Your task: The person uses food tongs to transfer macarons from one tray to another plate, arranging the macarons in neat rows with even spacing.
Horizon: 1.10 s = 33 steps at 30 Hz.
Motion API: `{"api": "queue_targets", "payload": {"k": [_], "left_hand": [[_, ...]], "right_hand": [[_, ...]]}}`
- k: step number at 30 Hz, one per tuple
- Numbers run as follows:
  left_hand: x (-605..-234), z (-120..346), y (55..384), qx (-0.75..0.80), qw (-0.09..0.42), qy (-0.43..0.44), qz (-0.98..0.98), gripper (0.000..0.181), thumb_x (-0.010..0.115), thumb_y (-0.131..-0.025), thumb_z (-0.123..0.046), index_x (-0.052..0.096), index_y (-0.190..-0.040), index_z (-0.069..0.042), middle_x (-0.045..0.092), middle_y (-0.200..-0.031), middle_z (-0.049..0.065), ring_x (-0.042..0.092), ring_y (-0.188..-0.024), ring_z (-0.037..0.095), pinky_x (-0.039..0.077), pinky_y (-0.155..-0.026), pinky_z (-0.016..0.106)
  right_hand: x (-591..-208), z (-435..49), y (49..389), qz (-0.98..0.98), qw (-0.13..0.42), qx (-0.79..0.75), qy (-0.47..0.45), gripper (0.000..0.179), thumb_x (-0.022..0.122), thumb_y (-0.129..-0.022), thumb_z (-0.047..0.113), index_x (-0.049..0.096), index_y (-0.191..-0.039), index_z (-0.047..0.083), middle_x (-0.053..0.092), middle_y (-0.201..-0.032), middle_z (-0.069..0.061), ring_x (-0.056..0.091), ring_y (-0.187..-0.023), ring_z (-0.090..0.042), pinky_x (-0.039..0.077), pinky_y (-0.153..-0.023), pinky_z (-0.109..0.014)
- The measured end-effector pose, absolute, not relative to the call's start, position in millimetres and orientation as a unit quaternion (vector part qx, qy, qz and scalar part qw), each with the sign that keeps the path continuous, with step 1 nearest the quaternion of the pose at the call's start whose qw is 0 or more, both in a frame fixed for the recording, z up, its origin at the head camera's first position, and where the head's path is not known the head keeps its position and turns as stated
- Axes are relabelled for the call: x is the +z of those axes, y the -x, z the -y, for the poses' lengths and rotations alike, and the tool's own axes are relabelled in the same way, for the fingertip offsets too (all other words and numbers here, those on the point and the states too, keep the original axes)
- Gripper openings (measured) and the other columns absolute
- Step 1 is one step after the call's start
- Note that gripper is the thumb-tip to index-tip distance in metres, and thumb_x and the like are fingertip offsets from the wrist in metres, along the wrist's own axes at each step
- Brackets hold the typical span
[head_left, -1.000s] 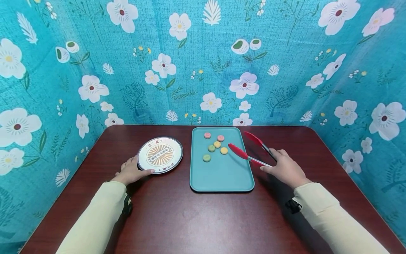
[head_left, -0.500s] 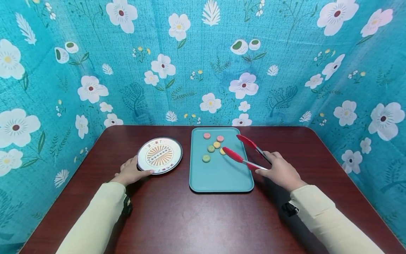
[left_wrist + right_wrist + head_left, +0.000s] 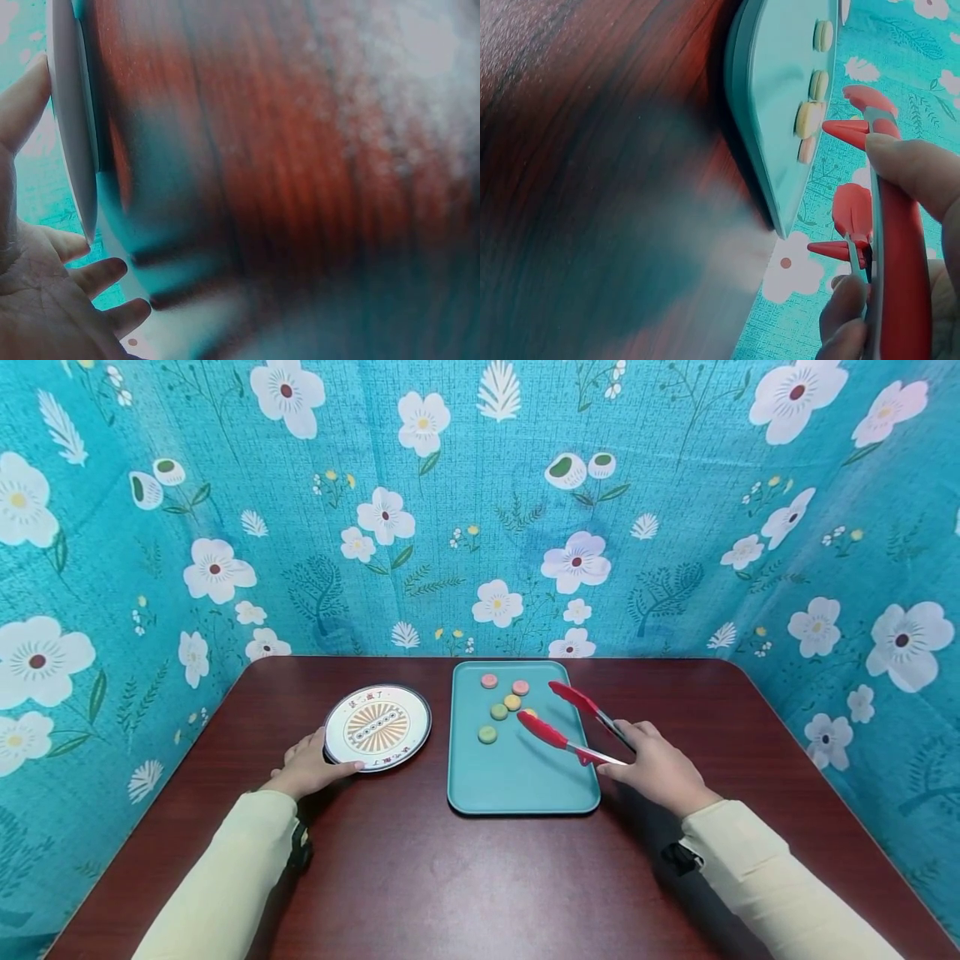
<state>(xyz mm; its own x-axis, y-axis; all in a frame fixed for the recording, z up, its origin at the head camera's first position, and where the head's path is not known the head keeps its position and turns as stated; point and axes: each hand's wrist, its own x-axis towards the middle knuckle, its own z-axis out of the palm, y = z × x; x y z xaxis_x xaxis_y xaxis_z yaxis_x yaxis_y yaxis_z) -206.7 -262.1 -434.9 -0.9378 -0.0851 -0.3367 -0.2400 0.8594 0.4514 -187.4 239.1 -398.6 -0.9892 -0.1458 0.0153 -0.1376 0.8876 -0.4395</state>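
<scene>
holding the plate at eight o'clock with our left hand, in head view we grip parted tongs over the tray with our right hand. left wrist: thumb meets the plate. right wrist: macarons, ten o'clock from our thumb.

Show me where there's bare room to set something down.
Bare table lies between plate and tray, and nearer, between the sleeves. The tray's near end is bare too. Crowded: the tray's far half, with macarons and overhanging tongs, and the plate's left rim, touched by the left hand.
</scene>
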Motion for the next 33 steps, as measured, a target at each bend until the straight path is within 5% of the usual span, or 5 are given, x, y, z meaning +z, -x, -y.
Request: {"api": "queue_targets", "payload": {"k": [33], "left_hand": [[-436.2, 263.8, 209.7, 0.25, 0.147, 0.082, -0.954, 0.116, 0.069, -0.077, -0.062, 0.007, -0.152, 0.002, 0.01, -0.151, 0.034, 0.01, -0.134, 0.054, 0.014, -0.102, 0.075]], "right_hand": [[-397.5, -222.3, 182.6, -0.967, 0.032, -0.235, 0.096, 0.084, 0.079, -0.078, 0.037, 0.042, -0.144, 0.0, 0.048, -0.129, -0.022, 0.056, -0.098, -0.031, 0.055, -0.069, -0.043]]}}
